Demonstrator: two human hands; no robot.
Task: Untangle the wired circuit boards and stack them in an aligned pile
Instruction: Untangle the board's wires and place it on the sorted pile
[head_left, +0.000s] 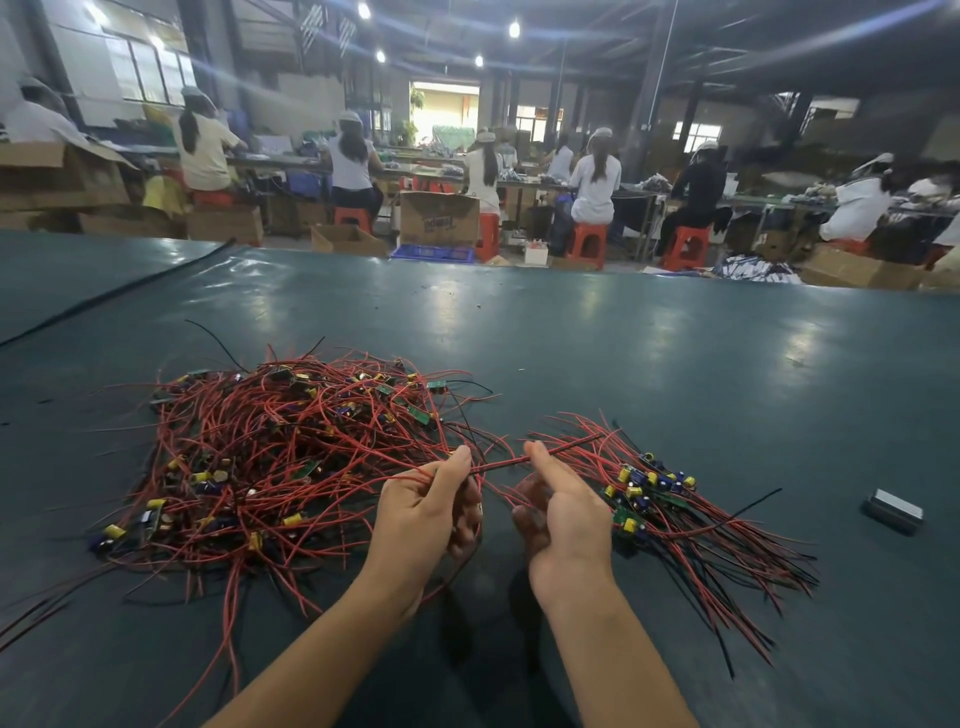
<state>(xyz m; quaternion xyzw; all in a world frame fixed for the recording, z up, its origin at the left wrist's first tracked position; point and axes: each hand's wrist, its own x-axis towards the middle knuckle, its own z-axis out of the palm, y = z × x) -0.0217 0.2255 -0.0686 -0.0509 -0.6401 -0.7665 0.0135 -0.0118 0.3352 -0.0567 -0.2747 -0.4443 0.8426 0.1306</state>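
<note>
A tangled heap of wired circuit boards (270, 457) lay on the green tabletop (623, 364), with a smaller sorted bunch (654, 499) just to its right. Between them, the left grip (421, 514) and right grip (566, 514) each pinched one red wire (501, 462), held straight.

Left: tangled heap (270, 457) of small green boards with yellow and blue capacitors, buried in looping red and black wires, spread wide and low. Right: smaller pile (649, 499), boards bunched close and overlapping, wires fanned out fairly straight toward the near right and the far left. Between the two: one red-and-black wire pair (501, 464), stretched taut, pinched at one end in left hand (421, 519), at the other in right hand (563, 514).
</note>
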